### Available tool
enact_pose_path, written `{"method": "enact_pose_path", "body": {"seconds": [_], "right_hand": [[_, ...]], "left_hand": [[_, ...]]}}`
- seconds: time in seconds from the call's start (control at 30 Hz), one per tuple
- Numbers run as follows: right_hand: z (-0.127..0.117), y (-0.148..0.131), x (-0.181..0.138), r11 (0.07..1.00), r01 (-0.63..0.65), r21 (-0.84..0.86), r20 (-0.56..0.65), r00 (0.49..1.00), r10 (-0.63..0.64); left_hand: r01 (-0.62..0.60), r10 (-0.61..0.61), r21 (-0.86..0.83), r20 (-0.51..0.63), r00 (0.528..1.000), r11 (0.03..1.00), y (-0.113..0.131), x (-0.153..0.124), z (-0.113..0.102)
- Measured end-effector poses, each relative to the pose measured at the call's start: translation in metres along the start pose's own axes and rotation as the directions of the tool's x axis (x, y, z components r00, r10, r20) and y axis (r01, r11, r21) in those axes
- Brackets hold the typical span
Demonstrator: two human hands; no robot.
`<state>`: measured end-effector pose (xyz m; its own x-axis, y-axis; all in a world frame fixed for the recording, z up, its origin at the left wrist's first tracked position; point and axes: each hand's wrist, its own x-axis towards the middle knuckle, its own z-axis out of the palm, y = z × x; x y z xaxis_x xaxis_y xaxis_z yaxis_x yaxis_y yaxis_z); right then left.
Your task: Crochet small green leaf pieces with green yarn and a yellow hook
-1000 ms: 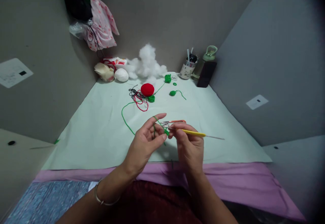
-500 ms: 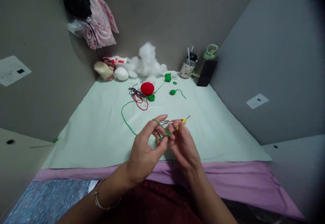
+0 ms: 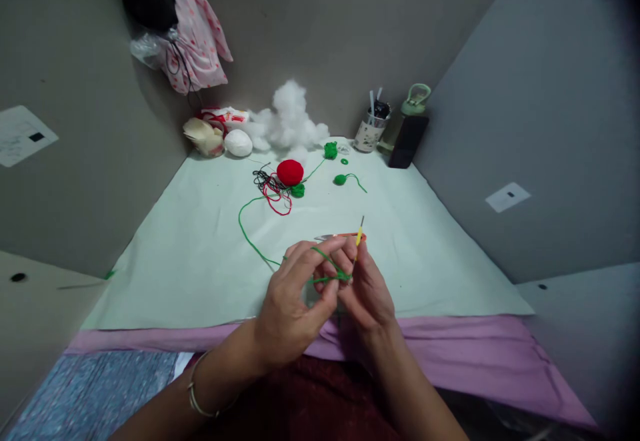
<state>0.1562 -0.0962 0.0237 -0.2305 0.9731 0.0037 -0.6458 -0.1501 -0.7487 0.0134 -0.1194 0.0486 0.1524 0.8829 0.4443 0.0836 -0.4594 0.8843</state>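
Observation:
My left hand (image 3: 295,301) pinches a strand of green yarn (image 3: 327,269), which loops over its fingers and trails away across the pale green table cover (image 3: 200,261). My right hand (image 3: 365,288) grips a yellow-handled crochet hook (image 3: 359,233), its metal tip pointing up and away from me. The two hands touch over the near middle of the table. Small orange-handled scissors (image 3: 340,236) lie just beyond my fingers.
A red crocheted ball (image 3: 290,172) lies with tangled red and black threads and small green pieces (image 3: 341,179). White stuffing (image 3: 290,121), a cup of pens (image 3: 371,131), a green bottle (image 3: 411,111) and a dark box stand at the back. Bags hang on the wall.
The crochet hook swung from pointing right to pointing up and away. Both hands moved a little nearer to me, and my left fingers curled tighter over the yarn.

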Motion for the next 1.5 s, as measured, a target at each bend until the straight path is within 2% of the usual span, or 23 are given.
{"method": "enact_pose_path", "body": {"seconds": [0.13, 0.23, 0.33, 0.4, 0.5, 0.63, 0.73, 0.77, 0.83, 0.93, 1.0, 1.03, 1.07, 1.1, 1.13, 1.17, 1.23, 1.27, 1.33, 1.4, 1.5], "right_hand": [[-0.001, -0.002, -0.001, 0.995, 0.080, -0.058, -0.045, 0.996, -0.082], [0.000, -0.004, 0.000, 0.968, 0.175, -0.179, -0.075, 0.979, -0.191], [0.002, -0.004, 0.000, 0.910, 0.307, -0.277, -0.041, 0.943, -0.331], [0.003, -0.004, 0.000, 0.871, 0.362, -0.333, -0.032, 0.919, -0.394], [0.003, -0.005, 0.000, 0.854, 0.379, -0.358, -0.047, 0.905, -0.422], [0.001, -0.011, -0.002, 0.863, 0.364, -0.350, -0.017, 0.919, -0.395], [0.000, -0.016, -0.007, 0.795, 0.405, -0.452, 0.052, 0.902, -0.429], [0.000, -0.017, -0.009, 0.735, 0.435, -0.520, 0.086, 0.883, -0.462], [-0.001, -0.019, -0.014, 0.549, 0.518, -0.656, 0.191, 0.817, -0.544], [-0.004, -0.017, -0.020, 0.174, 0.605, -0.777, 0.406, 0.692, -0.597], [-0.007, -0.014, -0.022, -0.085, 0.596, -0.798, 0.532, 0.630, -0.566], [-0.008, -0.012, -0.022, -0.187, 0.583, -0.791, 0.576, 0.606, -0.549], [-0.008, -0.010, -0.023, -0.247, 0.575, -0.780, 0.602, 0.582, -0.546], [-0.008, -0.009, -0.023, -0.257, 0.574, -0.777, 0.604, 0.566, -0.561], [-0.008, -0.009, -0.022, -0.211, 0.583, -0.785, 0.577, 0.564, -0.591], [-0.007, -0.009, -0.021, -0.118, 0.589, -0.800, 0.519, 0.579, -0.628], [-0.004, -0.010, -0.019, 0.147, 0.585, -0.798, 0.348, 0.646, -0.679], [-0.002, -0.011, -0.017, 0.282, 0.569, -0.772, 0.257, 0.686, -0.680], [0.002, -0.013, -0.013, 0.462, 0.550, -0.696, 0.154, 0.742, -0.653], [0.005, -0.013, -0.010, 0.519, 0.531, -0.669, 0.141, 0.777, -0.613], [0.007, -0.011, -0.009, 0.484, 0.532, -0.695, 0.171, 0.776, -0.608]], "left_hand": [[0.191, -0.192, -0.195, 0.010, 0.981, 0.962, 0.001, 0.003, -0.002], [0.357, -0.351, -0.362, 0.083, 0.933, 0.861, -0.001, 0.008, -0.006], [0.451, -0.420, -0.483, 0.178, 0.890, 0.750, -0.005, 0.012, -0.010], [0.486, -0.445, -0.543, 0.217, 0.869, 0.685, -0.007, 0.014, -0.010], [0.510, -0.474, -0.593, 0.233, 0.849, 0.623, -0.008, 0.017, -0.011], [0.526, -0.494, -0.588, 0.232, 0.838, 0.615, -0.007, 0.019, -0.013], [0.509, -0.486, -0.560, 0.206, 0.850, 0.653, -0.009, 0.019, -0.015], [0.494, -0.477, -0.547, 0.186, 0.859, 0.676, -0.010, 0.019, -0.015], [0.464, -0.458, -0.513, 0.147, 0.876, 0.722, -0.011, 0.019, -0.014], [0.456, -0.459, -0.512, 0.130, 0.879, 0.727, -0.012, 0.018, -0.012], [0.487, -0.490, -0.576, 0.164, 0.856, 0.657, -0.012, 0.018, -0.010], [0.509, -0.510, -0.615, 0.195, 0.838, 0.602, -0.011, 0.018, -0.009], [0.537, -0.527, -0.650, 0.237, 0.816, 0.538, -0.011, 0.018, -0.009], [0.565, -0.539, -0.675, 0.285, 0.792, 0.474, -0.011, 0.019, -0.009], [0.590, -0.546, -0.691, 0.328, 0.771, 0.417, -0.011, 0.019, -0.010], [0.605, -0.549, -0.703, 0.358, 0.755, 0.373, -0.011, 0.020, -0.010], [0.604, -0.557, -0.721, 0.364, 0.747, 0.340, -0.011, 0.021, -0.011], [0.588, -0.564, -0.726, 0.335, 0.755, 0.356, -0.011, 0.021, -0.011], [0.546, -0.565, -0.713, 0.253, 0.785, 0.439, -0.012, 0.020, -0.010], [0.521, -0.530, -0.664, 0.215, 0.821, 0.537, -0.013, 0.018, -0.009], [0.497, -0.469, -0.591, 0.217, 0.856, 0.635, -0.016, 0.015, -0.006]]}}
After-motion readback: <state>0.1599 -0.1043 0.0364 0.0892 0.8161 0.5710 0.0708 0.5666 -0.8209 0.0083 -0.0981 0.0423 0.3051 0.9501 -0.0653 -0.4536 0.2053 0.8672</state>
